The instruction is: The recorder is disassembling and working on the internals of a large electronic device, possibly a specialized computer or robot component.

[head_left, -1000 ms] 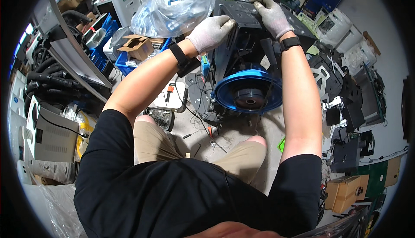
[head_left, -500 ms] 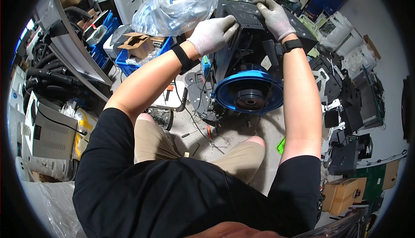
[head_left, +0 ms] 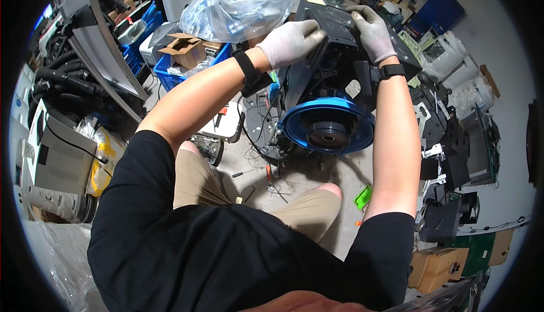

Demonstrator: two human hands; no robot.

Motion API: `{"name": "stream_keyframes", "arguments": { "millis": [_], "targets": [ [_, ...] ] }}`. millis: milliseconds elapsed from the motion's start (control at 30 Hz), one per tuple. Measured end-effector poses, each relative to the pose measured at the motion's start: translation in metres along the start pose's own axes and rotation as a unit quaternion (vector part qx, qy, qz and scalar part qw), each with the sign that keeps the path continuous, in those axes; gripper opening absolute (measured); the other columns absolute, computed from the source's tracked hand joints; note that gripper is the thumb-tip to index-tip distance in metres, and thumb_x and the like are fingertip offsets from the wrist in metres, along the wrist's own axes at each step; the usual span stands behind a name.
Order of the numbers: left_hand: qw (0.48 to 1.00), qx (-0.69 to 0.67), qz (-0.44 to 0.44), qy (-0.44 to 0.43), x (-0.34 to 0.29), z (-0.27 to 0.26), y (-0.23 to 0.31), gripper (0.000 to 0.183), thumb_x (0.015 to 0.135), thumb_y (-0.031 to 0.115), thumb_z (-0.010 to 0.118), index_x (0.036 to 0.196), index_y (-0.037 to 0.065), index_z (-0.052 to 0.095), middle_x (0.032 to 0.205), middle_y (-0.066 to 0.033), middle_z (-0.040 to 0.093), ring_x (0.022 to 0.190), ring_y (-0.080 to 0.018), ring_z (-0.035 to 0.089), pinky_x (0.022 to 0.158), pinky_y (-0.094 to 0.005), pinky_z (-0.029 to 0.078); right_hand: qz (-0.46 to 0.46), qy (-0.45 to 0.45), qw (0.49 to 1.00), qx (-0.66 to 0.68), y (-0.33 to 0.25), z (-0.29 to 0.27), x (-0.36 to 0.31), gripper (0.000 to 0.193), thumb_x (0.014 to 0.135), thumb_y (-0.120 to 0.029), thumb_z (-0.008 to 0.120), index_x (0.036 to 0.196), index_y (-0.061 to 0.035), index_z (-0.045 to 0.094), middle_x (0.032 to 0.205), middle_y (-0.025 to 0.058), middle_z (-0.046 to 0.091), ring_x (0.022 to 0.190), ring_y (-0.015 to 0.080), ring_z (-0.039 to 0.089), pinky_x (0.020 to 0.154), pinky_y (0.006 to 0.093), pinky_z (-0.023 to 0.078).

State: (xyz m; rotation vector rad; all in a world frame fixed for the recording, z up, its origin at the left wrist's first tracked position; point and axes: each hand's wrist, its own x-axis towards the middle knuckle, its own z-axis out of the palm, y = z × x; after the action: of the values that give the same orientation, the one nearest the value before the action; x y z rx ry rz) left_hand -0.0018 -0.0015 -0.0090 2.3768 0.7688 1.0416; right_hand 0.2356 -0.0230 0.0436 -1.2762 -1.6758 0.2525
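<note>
In front of me stands a black machine housing (head_left: 328,24) with a flat, hole-marked top panel. A blue round rim (head_left: 294,125) with a dark hub (head_left: 327,135) in its middle is at its lower front. My left hand (head_left: 292,44), in a pale glove, has its fingers curled closed at the left edge of the top panel. Also gloved, my right hand (head_left: 372,33) is bent over the panel's far right side, thumb toward the top and fingertips partly hidden. Both wrists wear black bands.
On the floor below lie a screwdriver (head_left: 242,173), orange-handled pliers (head_left: 268,171) and a green tray (head_left: 362,197). Blue crates with a cardboard box (head_left: 187,51) and a plastic-wrapped bundle (head_left: 238,14) stand at left. Black machine parts (head_left: 447,136) pile up along the right.
The whole view has shifted slightly, with the housing and surroundings appearing a little further right at the top. Both hands keep their places on the housing.
</note>
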Motion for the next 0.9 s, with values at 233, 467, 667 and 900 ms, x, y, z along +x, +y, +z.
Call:
{"name": "stream_keyframes", "arguments": {
  "millis": [233,467,667,900],
  "targets": [
    [0.998,-0.044,0.043,-0.014,-0.001,0.004,-0.006,0.031,0.102,0.033,0.053,0.115,0.008,0.065,0.099,-0.0202,0.071,0.097,-0.0402,0.068,0.084,-0.0442,0.054,0.015,-0.002,1.000,-0.008,-0.002,-0.001,0.000,0.023,0.101,-0.015,0.057,0.113,-0.0006,0.070,0.105,0.0101,0.072,0.097,0.0150,0.062,0.092,0.0287,0.048],
    [0.990,0.123,0.069,0.022,-0.004,0.005,-0.005,0.023,0.102,0.027,0.055,0.114,0.010,0.064,0.090,-0.0165,0.069,0.090,-0.0347,0.070,0.075,-0.0407,0.056,0.008,-0.003,1.000,-0.009,0.002,0.000,0.001,0.023,0.100,-0.014,0.057,0.113,-0.0006,0.070,0.105,0.0105,0.072,0.098,0.0161,0.062,0.092,0.0294,0.048],
    [0.970,0.158,0.181,0.038,-0.004,-0.003,-0.008,0.024,0.096,0.027,0.063,0.111,0.009,0.063,0.089,-0.0167,0.069,0.086,-0.0368,0.070,0.076,-0.0435,0.056,-0.018,-0.021,0.997,-0.077,0.004,0.007,0.003,0.023,0.099,-0.017,0.057,0.113,-0.0027,0.069,0.105,0.0142,0.072,0.098,0.0214,0.065,0.092,0.0319,0.049],
    [0.996,-0.083,0.022,-0.008,0.006,0.008,-0.004,0.038,0.104,0.031,0.047,0.103,-0.001,0.066,0.080,-0.0154,0.069,0.073,-0.0247,0.066,0.072,-0.0399,0.053,-0.018,-0.026,0.995,-0.097,0.005,0.007,0.003,0.024,0.098,-0.018,0.057,0.113,-0.0041,0.069,0.107,0.0172,0.072,0.102,0.0288,0.067,0.095,0.0352,0.049]
  ]
}}
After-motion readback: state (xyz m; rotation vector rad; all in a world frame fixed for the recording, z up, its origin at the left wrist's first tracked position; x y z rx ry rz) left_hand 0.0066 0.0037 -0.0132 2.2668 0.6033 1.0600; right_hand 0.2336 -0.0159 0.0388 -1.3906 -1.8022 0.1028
